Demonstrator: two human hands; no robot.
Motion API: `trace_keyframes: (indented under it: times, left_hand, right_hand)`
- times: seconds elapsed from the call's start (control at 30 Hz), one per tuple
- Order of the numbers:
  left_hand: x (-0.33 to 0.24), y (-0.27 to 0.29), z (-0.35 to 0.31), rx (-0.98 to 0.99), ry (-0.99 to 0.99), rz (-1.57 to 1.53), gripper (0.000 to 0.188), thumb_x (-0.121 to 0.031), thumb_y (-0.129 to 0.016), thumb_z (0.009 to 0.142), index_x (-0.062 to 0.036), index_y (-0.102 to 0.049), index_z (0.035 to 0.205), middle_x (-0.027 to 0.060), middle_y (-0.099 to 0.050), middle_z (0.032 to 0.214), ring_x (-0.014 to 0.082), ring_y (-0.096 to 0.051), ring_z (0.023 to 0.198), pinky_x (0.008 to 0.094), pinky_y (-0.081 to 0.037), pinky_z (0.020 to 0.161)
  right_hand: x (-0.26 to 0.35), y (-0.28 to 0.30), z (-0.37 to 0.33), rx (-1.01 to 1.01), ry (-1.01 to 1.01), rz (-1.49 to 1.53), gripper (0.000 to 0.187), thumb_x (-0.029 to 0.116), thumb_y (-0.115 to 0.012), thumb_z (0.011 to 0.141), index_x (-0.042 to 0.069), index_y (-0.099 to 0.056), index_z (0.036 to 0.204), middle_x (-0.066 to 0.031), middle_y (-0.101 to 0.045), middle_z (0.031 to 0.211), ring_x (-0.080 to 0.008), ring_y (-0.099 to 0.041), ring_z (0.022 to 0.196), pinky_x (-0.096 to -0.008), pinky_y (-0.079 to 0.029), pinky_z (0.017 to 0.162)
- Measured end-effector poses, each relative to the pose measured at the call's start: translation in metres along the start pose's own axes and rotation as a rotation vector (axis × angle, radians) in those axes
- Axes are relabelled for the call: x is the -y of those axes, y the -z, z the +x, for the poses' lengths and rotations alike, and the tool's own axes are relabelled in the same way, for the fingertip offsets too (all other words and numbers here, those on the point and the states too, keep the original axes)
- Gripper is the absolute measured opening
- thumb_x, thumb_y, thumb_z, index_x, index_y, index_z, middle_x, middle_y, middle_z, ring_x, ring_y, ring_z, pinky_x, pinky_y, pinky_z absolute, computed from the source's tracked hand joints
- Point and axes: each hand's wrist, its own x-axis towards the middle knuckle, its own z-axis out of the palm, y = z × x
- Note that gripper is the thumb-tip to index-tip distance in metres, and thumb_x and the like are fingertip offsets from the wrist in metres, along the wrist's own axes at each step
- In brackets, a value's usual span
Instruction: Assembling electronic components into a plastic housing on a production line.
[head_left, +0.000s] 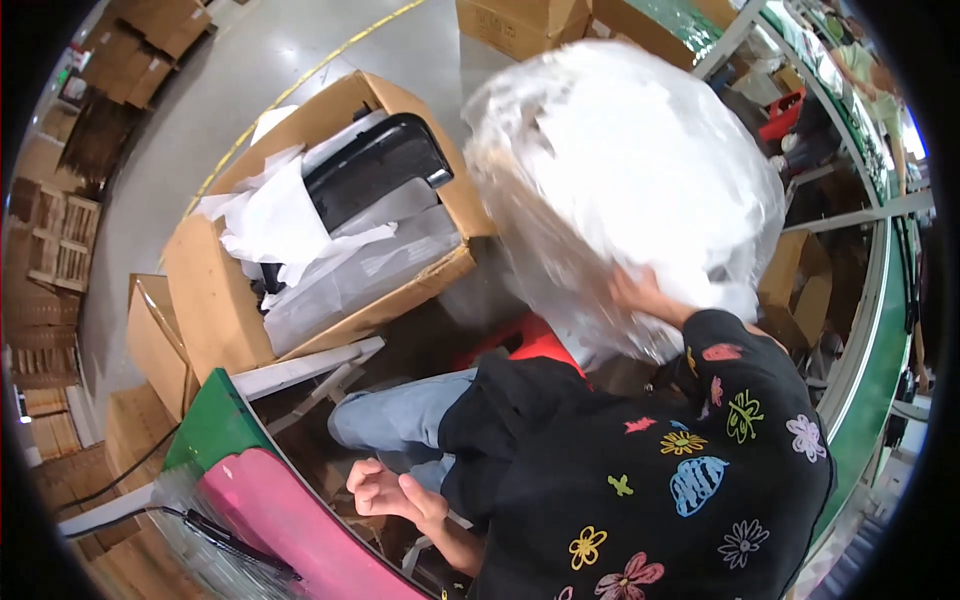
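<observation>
My right hand point(645, 293) reaches forward to a large clear plastic bag point(545, 215) stuffed with white sheet material point(640, 140). Its fingers are closed at the bag's near side, partly hidden in the folds. My left hand point(392, 495) hovers beside the pink mat point(300, 510) on the green bench; its fingers are loosely curled, the thumb stands apart, and nothing shows in it. An open cardboard box point(205, 290) stands ahead to the left. In it lie a glossy black curved part point(375, 170), white wrapping sheets point(275, 220) and translucent padded sleeves point(375, 260).
Something red point(530, 342) lies below the bag, near my knees. A green-edged bench frame point(860, 330) runs along the right, with a cardboard box point(797, 285) under it. Cartons point(520, 25) stand at the back. A black cable point(235, 540) crosses the bench at lower left.
</observation>
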Motion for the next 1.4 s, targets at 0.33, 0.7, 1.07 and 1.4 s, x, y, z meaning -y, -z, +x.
trace_keyframes:
  times: [0.33, 0.7, 1.07, 1.4]
  left_hand:
    - [-0.009, 0.016, -0.052, -0.152, 0.126, 0.181, 0.048, -0.040, -0.053, 0.091, -0.0035, -0.030, 0.113, 0.0160, -0.039, 0.102, 0.0238, -0.038, 0.093, 0.0379, -0.031, 0.085]
    - [-0.095, 0.101, -0.130, -0.778, -0.017, 0.655, 0.040, -0.038, -0.052, 0.081, -0.0087, -0.027, 0.096, 0.0115, -0.031, 0.100, 0.0225, -0.032, 0.095, 0.0419, -0.028, 0.087]
    - [-0.126, 0.134, -0.152, -0.935, 0.173, 0.576, 0.022, -0.008, -0.046, 0.086, -0.0085, -0.028, 0.098, 0.0105, -0.045, 0.090, 0.0140, -0.039, 0.076, 0.0288, -0.033, 0.068]
    - [-0.140, 0.154, -0.152, -0.993, 0.301, 0.551, 0.014, -0.012, -0.050, 0.090, -0.0055, -0.039, 0.096, 0.0083, -0.047, 0.079, 0.0166, -0.042, 0.076, 0.0304, -0.036, 0.073]
  right_hand:
    - [-0.080, 0.109, 0.046, 0.810, 0.470, 1.408, 0.024, 0.020, -0.064, 0.073, 0.002, -0.068, 0.089, -0.0222, -0.066, 0.088, -0.0353, -0.064, 0.091, -0.0457, -0.052, 0.069]
    - [-0.031, -0.054, 0.117, 0.552, 0.687, 1.055, 0.044, 0.034, -0.061, 0.077, 0.001, -0.065, 0.105, -0.0200, -0.061, 0.115, -0.0357, -0.057, 0.106, -0.0500, -0.048, 0.082]
    - [-0.140, 0.149, 0.502, -0.127, -0.140, 1.401, 0.100, 0.034, -0.081, 0.067, -0.004, -0.025, 0.141, -0.0322, -0.032, 0.138, -0.0434, -0.035, 0.130, -0.0434, -0.030, 0.107]
    - [-0.262, 0.083, 0.729, -0.230, -0.037, 3.171, 0.025, 0.023, -0.052, 0.094, 0.006, -0.059, 0.110, -0.0044, -0.061, 0.104, -0.0157, -0.057, 0.096, -0.0294, -0.046, 0.087]
